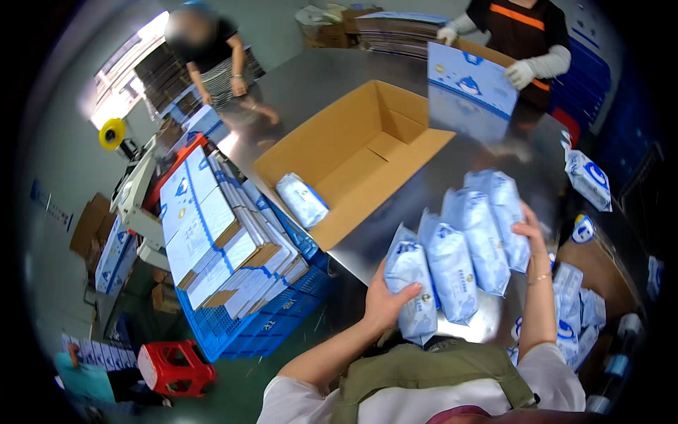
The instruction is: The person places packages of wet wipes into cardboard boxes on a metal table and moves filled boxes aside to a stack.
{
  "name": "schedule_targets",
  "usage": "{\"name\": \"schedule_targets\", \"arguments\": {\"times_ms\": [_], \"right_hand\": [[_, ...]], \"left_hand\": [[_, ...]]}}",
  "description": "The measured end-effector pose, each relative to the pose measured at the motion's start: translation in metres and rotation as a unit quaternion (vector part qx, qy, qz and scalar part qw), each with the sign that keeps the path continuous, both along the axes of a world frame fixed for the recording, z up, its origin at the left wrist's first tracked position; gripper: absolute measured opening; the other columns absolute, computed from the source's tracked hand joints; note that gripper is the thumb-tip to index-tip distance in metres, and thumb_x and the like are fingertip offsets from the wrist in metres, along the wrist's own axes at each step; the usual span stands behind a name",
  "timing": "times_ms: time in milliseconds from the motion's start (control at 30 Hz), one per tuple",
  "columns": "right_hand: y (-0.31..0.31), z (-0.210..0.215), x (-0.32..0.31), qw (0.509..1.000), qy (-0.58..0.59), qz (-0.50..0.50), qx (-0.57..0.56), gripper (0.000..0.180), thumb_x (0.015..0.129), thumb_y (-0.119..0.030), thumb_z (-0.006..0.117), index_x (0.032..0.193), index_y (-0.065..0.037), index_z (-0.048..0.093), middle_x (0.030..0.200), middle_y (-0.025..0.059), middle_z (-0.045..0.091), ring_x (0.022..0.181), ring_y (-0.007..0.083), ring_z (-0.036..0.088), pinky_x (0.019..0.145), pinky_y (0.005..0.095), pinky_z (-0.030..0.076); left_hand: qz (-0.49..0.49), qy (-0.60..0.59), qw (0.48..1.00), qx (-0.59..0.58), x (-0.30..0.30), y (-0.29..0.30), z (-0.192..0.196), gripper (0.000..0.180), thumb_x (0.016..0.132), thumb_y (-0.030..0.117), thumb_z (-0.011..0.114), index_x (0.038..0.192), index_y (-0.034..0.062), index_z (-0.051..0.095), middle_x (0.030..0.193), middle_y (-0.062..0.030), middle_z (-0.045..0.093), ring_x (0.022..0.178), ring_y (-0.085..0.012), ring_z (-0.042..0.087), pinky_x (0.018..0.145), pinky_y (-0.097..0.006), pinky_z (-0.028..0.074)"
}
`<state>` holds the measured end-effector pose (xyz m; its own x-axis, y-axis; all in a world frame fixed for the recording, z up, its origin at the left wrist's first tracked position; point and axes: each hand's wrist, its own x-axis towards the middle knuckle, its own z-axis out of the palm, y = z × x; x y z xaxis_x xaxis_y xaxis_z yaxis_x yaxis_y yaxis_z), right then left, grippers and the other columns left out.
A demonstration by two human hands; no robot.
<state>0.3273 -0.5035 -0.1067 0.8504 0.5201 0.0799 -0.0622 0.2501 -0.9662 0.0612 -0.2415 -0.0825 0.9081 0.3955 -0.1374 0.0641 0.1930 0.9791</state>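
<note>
Several light blue soft packs (452,274), which look like packs of wipes, stand side by side in a row at the near edge of the metal table. My left hand (388,297) is closed on the left end of the row, thumb across the front of the end pack. Against the pack at the right end presses my right hand (531,237), so the row is squeezed between both palms. Beyond it lies an open cardboard box (339,145) with brown inner walls. One similar pack (302,200) rests inside, at the box's left end.
Flattened cartons (205,226) are stacked in a blue crate (265,328) at left. Loose packs (571,300) fill a carton at my right. Across the table (311,78), a gloved co-worker (519,71) holds a printed box (472,81); another person (212,63) leans in. A red stool (176,369) stands lower left.
</note>
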Motion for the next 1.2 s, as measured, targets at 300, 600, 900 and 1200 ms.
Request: {"name": "schedule_targets", "arguments": {"times_ms": [300,600,900,1200], "right_hand": [[0.061,0.192,0.076,0.907,-0.375,-0.133,0.137,0.08,0.073,-0.04,0.067,0.14,-0.006,0.039,0.121,0.0097,0.057,0.108,0.0198,0.056,0.094,0.0308,0.041],[0.28,0.062,0.151,0.798,-0.436,0.093,-0.405,0.062,0.083,-0.033,0.066,0.133,-0.002,0.048,0.131,0.0234,0.053,0.119,0.0347,0.053,0.106,0.0435,0.035],[0.144,0.043,0.008,0.774,-0.509,0.11,-0.36,0.052,0.082,-0.03,0.065,0.122,0.001,0.055,0.127,0.0217,0.053,0.117,0.0382,0.05,0.099,0.0427,0.041],[-0.011,-0.113,-0.152,0.912,-0.342,-0.145,-0.173,0.086,0.077,-0.049,0.069,0.136,0.003,0.036,0.136,0.0207,0.043,0.123,0.0331,0.045,0.106,0.0429,0.033]], "left_hand": [[0.162,-0.477,0.847,0.167,0.114,0.107,0.118,0.077,0.077,0.035,0.077,0.132,-0.0027,0.039,0.116,-0.0098,0.053,0.109,-0.021,0.052,0.098,-0.033,0.039],[0.176,0.187,0.824,0.505,0.118,0.168,0.025,0.073,0.077,0.045,0.073,0.129,-0.0014,0.049,0.137,-0.0277,0.044,0.125,-0.0368,0.046,0.101,-0.044,0.039],[-0.126,0.075,0.739,0.658,0.023,0.163,0.039,0.071,0.067,0.018,0.077,0.132,0.0105,0.05,0.127,-0.0163,0.054,0.118,-0.0364,0.05,0.097,-0.042,0.043],[-0.011,-0.128,0.71,0.693,0.052,0.208,0.06,0.049,0.067,0.016,0.08,0.111,0.0057,0.062,0.115,-0.0136,0.06,0.116,-0.0331,0.052,0.106,-0.043,0.037]]}}
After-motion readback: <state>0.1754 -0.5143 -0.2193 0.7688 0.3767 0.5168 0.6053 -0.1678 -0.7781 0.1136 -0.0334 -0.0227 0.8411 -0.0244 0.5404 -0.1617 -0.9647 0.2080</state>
